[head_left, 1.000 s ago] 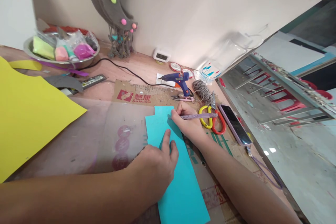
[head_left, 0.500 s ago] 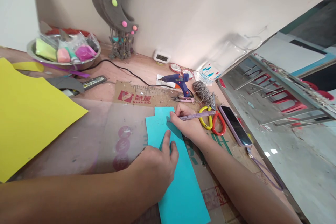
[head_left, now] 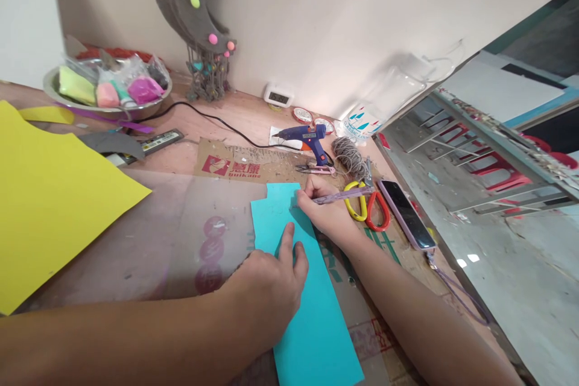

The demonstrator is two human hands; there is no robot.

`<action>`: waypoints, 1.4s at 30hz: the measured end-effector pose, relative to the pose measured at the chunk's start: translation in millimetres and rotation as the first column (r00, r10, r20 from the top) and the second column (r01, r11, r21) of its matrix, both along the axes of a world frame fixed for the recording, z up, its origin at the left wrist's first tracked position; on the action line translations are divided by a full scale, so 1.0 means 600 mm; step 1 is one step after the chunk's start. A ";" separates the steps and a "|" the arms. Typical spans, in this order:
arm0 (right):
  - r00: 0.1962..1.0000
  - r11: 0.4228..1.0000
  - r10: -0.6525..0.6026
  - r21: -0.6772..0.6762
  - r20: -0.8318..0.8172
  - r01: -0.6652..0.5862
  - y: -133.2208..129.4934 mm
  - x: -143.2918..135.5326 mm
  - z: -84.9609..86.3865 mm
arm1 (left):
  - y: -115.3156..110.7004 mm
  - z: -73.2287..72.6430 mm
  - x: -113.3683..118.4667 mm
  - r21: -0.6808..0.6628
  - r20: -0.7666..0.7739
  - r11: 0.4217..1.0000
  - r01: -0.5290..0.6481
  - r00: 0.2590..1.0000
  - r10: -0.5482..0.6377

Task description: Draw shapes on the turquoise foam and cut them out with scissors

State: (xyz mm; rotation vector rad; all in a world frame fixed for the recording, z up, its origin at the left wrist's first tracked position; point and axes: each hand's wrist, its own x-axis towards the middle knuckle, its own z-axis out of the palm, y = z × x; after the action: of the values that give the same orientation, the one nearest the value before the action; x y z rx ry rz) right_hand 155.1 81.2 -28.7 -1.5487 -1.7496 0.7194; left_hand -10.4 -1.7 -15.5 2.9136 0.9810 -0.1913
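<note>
A worktop [head_left: 248, 113] is running along a pale wall [head_left: 316, 24], bearing blue card [head_left: 319, 313] flat over cardboard [head_left: 275, 170]. The left hand's [head_left: 271, 283] loose, empty grip is resting on the card; the right hand's [head_left: 323, 211] grip is pinching a pen [head_left: 346, 195] over its upper end, though the tip is showing too faintly to tell whether it is touching. The card is looking light, bendable and easily creased, its long edges probably offering the safest hold.
</note>
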 end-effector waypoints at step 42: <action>0.803 0.935 -0.123 0.340 0.584 -0.104 0.070 0.076 -0.011 | -0.002 -0.015 0.000 0.062 0.011 0.998 0.028 1.000 -0.029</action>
State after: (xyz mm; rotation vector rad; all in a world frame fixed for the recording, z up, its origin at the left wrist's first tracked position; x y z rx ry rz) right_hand 200.6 123.4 -35.2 -1.6170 -2.1650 -0.1456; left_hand -10.7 -3.1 -24.4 2.9819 0.9611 -0.1480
